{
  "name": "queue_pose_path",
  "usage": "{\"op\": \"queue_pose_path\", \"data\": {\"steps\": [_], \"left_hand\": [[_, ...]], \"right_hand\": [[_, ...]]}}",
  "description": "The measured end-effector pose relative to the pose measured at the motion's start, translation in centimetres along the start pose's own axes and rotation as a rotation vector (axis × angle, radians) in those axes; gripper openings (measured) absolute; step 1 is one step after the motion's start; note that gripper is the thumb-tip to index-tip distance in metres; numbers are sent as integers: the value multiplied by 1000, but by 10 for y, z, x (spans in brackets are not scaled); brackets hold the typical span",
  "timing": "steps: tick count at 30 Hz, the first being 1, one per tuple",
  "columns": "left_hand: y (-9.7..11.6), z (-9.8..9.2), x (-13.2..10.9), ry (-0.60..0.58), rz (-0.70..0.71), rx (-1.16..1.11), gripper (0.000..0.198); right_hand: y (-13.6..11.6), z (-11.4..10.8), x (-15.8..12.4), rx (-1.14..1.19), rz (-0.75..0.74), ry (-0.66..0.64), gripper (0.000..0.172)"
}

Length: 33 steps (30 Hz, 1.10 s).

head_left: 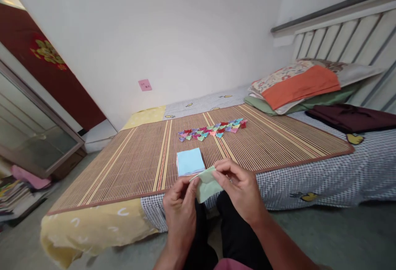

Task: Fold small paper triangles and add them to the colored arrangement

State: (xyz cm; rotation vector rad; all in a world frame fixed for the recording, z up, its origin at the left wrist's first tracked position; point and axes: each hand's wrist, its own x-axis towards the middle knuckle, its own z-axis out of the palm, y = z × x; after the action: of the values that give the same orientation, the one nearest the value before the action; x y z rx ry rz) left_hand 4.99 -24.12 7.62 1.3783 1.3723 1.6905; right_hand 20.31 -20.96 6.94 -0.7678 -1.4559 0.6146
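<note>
A light green sheet of paper [209, 185], folded over, is held up between my two hands above the bed's front edge. My left hand [182, 200] pinches its left corner between thumb and fingers. At the upper right edge, my right hand [236, 183] grips the paper with thumb and bent fingers. Just beyond lies a stack of square paper [190, 161] with a light blue sheet on top. Farther back on the mat, several small folded paper pieces [213, 130] in many colours sit in rows.
A striped bamboo mat [136, 167] covers much of the bed. Pillows [303, 84] and a dark folded cloth [352, 118] lie at the right by the headboard [346, 43]. A glass-fronted cabinet [34, 117] stands left, near stacked books [15, 198].
</note>
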Motion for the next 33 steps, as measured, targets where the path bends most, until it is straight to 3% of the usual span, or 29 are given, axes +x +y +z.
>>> {"op": "queue_pose_path", "data": {"steps": [4,9,17,33], "left_hand": [[6,3,0,27,-72,-55,24],[10,7,0,8,-165,-160,29],[2,11,3,-177,-386,-400,31],[1,12,4,-170,-337,-360,28]], "right_hand": [[0,1,2,207,220,-5,18],[-4,1,6,351,332,36,19],[-6,-1,4,304,296,37,17],[-4,-1,0,196,274,52,17]]}}
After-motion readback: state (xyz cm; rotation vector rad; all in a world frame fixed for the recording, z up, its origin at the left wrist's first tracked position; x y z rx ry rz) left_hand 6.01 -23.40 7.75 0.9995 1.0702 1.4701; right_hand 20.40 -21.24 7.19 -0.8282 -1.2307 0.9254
